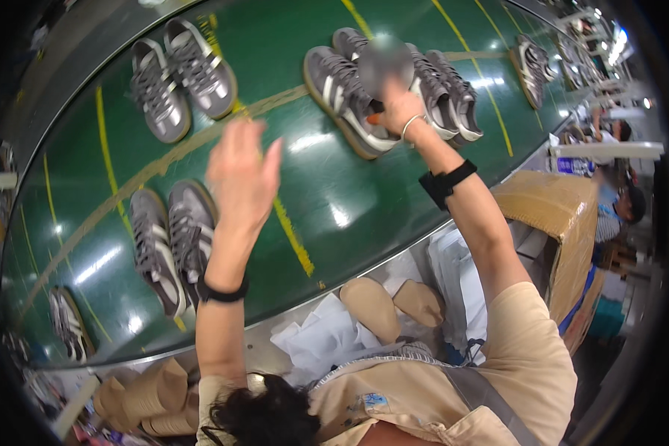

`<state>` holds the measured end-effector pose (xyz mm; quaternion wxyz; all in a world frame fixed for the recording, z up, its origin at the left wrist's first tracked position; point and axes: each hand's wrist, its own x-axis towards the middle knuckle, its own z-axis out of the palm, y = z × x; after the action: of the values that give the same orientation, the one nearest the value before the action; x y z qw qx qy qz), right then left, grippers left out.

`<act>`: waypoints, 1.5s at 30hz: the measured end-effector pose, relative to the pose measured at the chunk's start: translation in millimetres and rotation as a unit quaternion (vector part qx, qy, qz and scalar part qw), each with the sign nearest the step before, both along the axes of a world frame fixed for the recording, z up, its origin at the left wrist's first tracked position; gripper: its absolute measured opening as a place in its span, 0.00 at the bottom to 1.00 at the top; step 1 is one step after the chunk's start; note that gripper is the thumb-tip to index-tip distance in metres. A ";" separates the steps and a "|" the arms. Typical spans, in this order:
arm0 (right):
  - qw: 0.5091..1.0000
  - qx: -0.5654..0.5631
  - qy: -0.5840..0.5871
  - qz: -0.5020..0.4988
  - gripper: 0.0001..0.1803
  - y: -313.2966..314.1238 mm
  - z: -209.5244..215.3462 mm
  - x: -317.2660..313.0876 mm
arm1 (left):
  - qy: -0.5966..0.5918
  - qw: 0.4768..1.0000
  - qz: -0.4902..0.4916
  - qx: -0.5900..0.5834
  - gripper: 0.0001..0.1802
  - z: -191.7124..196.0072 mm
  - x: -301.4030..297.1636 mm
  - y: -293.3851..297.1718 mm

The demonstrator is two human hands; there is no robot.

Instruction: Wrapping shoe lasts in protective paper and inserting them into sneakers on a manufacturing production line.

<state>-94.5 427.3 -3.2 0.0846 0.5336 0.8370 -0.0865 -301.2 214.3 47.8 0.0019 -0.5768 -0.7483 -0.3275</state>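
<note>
A green conveyor belt [334, 201] with yellow lines carries pairs of grey sneakers with white stripes. My right hand [401, 108] is closed around a small orange-and-black object [376, 116] and rests against the side of a grey sneaker [342, 100] at the belt's far middle. Its partner sneaker [442, 93] lies just right of the hand. My left hand [241, 175] hovers over the belt with fingers extended and holds nothing. It is just right of another grey pair [171, 241]. A blurred patch hides what lies above my right hand.
More sneaker pairs lie at the far left [178, 78], far right [534, 67] and near left [68, 323]. White paper sheets [323, 334] and tan shoe forms [372, 305] sit below the belt edge. A cardboard box [561, 212] stands right. Other people [621, 208] work nearby.
</note>
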 end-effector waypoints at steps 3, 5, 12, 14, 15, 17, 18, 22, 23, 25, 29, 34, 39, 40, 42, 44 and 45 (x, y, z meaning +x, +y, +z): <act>0.998 0.048 -0.037 -0.023 0.40 7.5 5.4 13.8 | 0.066 0.982 0.168 -0.057 0.22 18.8 -17.1 -94.4; 0.999 0.039 -0.018 -0.007 0.36 12.6 16.7 22.5 | 0.061 0.960 0.233 -0.143 0.27 10.6 -22.7 -152.2; 0.986 0.039 0.147 0.062 0.25 -88.9 25.8 -7.9 | -0.233 0.922 0.252 -0.177 0.39 23.6 -60.5 -198.4; 0.981 0.028 0.175 0.073 0.24 -121.1 36.4 -8.7 | -0.045 0.942 0.264 -0.203 0.46 18.4 -48.7 -211.7; 0.980 0.019 0.182 0.082 0.23 -138.4 41.9 -14.7 | -0.042 0.918 0.281 -0.276 0.49 13.9 -38.4 -213.9; 0.970 0.031 0.205 0.129 0.24 -168.0 52.4 -38.7 | -0.073 0.894 0.282 -0.342 0.46 -13.3 -50.7 -215.0; 0.966 0.018 0.220 0.138 0.24 -179.3 52.9 -54.3 | -0.070 0.899 0.274 -0.335 0.44 -13.5 -61.8 -214.1; 0.959 -0.029 0.239 0.147 0.26 -209.9 66.4 -126.1 | -0.048 0.900 0.279 -0.333 0.40 25.2 -108.0 -231.2; 0.963 -0.030 0.227 0.141 0.26 -215.0 69.5 -147.3 | -0.030 0.894 0.290 -0.341 0.39 36.4 -124.0 -236.7; 0.972 -0.043 0.190 0.128 0.28 -228.2 75.9 -202.3 | 0.030 0.890 0.322 -0.321 0.36 39.6 -173.8 -260.0; 0.846 -0.095 0.363 0.378 0.33 -219.2 47.5 -299.6 | 0.024 0.834 0.421 -0.355 0.31 38.4 -274.0 -329.9; 0.936 0.145 0.237 0.218 0.24 -43.1 39.6 -358.5 | 0.030 0.789 0.387 -0.477 0.21 22.2 -313.6 -351.8; 0.996 0.080 -0.004 0.037 0.34 76.3 -41.3 -406.2 | 0.084 0.837 0.316 -0.438 0.22 77.2 -290.9 -327.7; 0.996 0.056 0.010 0.074 0.31 67.3 -33.2 -430.0 | 0.010 0.902 0.295 -0.313 0.31 98.2 -283.2 -329.8; 0.987 0.083 0.045 0.133 0.28 138.2 -70.2 -400.7 | -0.085 0.985 0.147 -0.040 0.41 118.1 -257.3 -293.9; 0.977 0.097 0.109 0.154 0.26 153.1 -69.3 -386.5 | -0.155 0.970 0.079 0.172 0.54 150.4 -231.8 -259.4; 0.953 0.103 0.176 0.223 0.24 155.6 -66.0 -363.3 | -0.196 0.945 0.008 0.263 0.57 159.8 -221.7 -244.2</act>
<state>-457.8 583.0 -69.2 -0.1021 0.3158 0.9406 -0.0710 -522.9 -29.9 207.6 0.0096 -0.4739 -0.6258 -0.6195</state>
